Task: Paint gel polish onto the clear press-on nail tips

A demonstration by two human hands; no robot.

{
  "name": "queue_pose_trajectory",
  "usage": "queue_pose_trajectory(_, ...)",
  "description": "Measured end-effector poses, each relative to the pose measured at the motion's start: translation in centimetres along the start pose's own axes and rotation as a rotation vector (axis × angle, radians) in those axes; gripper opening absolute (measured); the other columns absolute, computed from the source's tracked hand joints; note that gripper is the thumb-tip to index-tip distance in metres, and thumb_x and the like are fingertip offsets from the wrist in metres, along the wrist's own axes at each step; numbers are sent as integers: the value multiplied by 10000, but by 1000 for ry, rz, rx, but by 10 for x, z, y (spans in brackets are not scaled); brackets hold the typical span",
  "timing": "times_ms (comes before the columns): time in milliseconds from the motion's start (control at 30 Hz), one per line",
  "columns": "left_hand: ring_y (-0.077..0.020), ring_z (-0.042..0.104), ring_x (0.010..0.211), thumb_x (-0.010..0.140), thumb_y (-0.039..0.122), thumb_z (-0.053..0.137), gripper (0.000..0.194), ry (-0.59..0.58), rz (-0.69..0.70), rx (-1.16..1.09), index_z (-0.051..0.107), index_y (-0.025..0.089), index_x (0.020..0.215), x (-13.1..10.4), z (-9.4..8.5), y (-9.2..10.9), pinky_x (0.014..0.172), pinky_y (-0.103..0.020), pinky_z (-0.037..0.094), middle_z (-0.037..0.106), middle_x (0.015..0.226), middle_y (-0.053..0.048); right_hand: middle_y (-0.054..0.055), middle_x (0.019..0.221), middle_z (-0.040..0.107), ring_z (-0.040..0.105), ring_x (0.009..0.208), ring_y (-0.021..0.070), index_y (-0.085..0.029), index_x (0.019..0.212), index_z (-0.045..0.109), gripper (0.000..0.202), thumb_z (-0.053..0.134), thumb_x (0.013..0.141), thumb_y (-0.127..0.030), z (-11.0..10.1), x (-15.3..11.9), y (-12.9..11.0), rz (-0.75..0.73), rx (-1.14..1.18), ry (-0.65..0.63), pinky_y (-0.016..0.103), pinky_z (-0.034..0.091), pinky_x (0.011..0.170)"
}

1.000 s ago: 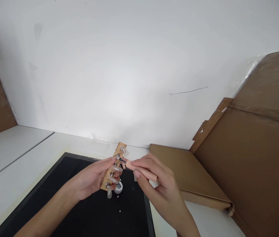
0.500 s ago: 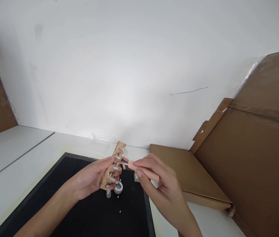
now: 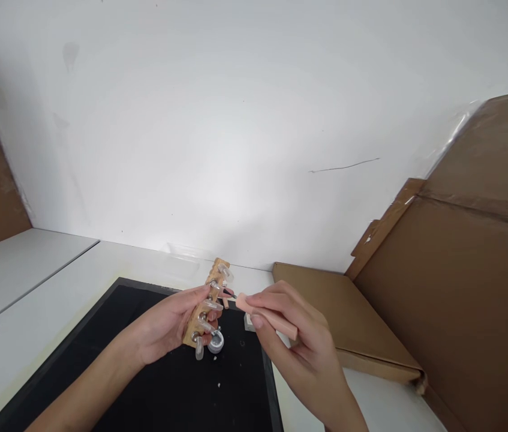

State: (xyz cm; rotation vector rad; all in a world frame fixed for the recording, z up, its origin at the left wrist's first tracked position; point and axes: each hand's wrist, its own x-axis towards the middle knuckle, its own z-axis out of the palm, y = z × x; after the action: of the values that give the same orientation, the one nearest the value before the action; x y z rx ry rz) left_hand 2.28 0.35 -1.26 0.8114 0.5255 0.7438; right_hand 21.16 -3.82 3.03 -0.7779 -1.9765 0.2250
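My left hand [image 3: 170,321] is closed around a wooden nail stand [image 3: 191,333], held tilted above the black mat. Several clear false nails [image 3: 213,305] stick out from its right side on small metal mounts. Between the fingers of my right hand [image 3: 296,336] is a nail brush with a thick pale-pink handle [image 3: 271,317]. Its dark tip points left, close to one of the upper nails; whether it touches I cannot tell. Under the stand's lower end sits a small open round jar [image 3: 216,342] with a whitish rim.
A black mat [image 3: 146,384] lies on the white table [image 3: 78,264]. A small white block [image 3: 249,323] is partly behind my right hand. Behind the stand is a clear plastic tray [image 3: 179,264]. To the right lies a flat cardboard box [image 3: 325,300], before upright cardboard [image 3: 483,288].
My right hand has drawn the brush slightly right and down, away from the nails. The stand in my left hand has barely shifted.
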Motion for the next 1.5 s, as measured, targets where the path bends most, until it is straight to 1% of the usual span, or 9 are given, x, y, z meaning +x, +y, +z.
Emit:
queue_pose_trajectory(167, -88, 452, 577, 850, 413, 547, 261, 5, -4, -9, 596, 156, 867, 3, 0, -3, 583, -245, 360, 483, 693, 14, 30, 862, 566, 563, 701, 122, -226, 1040, 606, 267, 512, 854, -59, 2, -1, 0, -9, 25, -29, 221, 470, 574)
queue_pose_trajectory(333, -91, 459, 572, 812, 430, 590, 278, 14, -14, -3, 579, 152, 819, 4, 2, -4, 579, -245, 364, 497, 683, 12, 35, 872, 551, 571, 730, 132, -227, 1068, 605, 286, 516, 856, -57, 5, -1, 1, -13, 52, -48, 235, 478, 593)
queue_pose_trajectory(600, -97, 474, 581, 815, 443, 582, 289, 5, -15, 12, 574, 155, 831, 2, 3, -3, 585, -247, 361, 501, 692, 7, 25, 858, 537, 560, 698, 120, -237, 1059, 609, 296, 511, 852, -50, 7, 0, 2, 6, 32, -60, 224, 462, 569)
queue_pose_trajectory(800, -92, 460, 570, 820, 412, 583, 259, 2, -29, -6, 567, 153, 828, 1, 4, -2, 573, -241, 351, 484, 675, 15, 23, 834, 529, 546, 667, 118, -225, 1032, 615, 279, 505, 849, -46, 5, 1, 2, 26, 24, -65, 223, 443, 533)
queue_pose_trajectory(933, -86, 453, 559, 833, 386, 574, 234, -7, -27, -28, 566, 152, 824, -1, 4, -2, 561, -234, 342, 480, 666, 20, 22, 828, 529, 547, 663, 113, -218, 1013, 614, 262, 499, 851, -47, 5, 0, 1, 23, 16, -65, 220, 439, 533)
queue_pose_trajectory(1167, -83, 456, 546, 853, 394, 546, 245, -24, -19, -48, 572, 151, 832, 1, 2, -1, 554, -232, 352, 482, 661, 21, 20, 799, 523, 553, 665, 113, -201, 973, 607, 232, 495, 846, -43, 4, 0, 1, 8, 0, -46, 221, 449, 547)
queue_pose_trajectory(1367, -80, 456, 545, 838, 376, 567, 223, -13, -21, -32, 580, 155, 872, 0, 2, 0, 556, -228, 360, 479, 663, 24, 26, 817, 548, 559, 655, 113, -207, 955, 605, 223, 497, 840, -49, 3, 0, 2, 4, -9, -35, 220, 456, 540)
queue_pose_trajectory(1500, -80, 454, 545, 847, 386, 553, 247, 2, -32, -12, 587, 154, 925, -2, 3, 1, 552, -226, 357, 470, 666, 23, 21, 783, 541, 560, 629, 120, -210, 927, 607, 231, 491, 823, -39, 2, 1, 2, 15, -33, -32, 228, 459, 523)
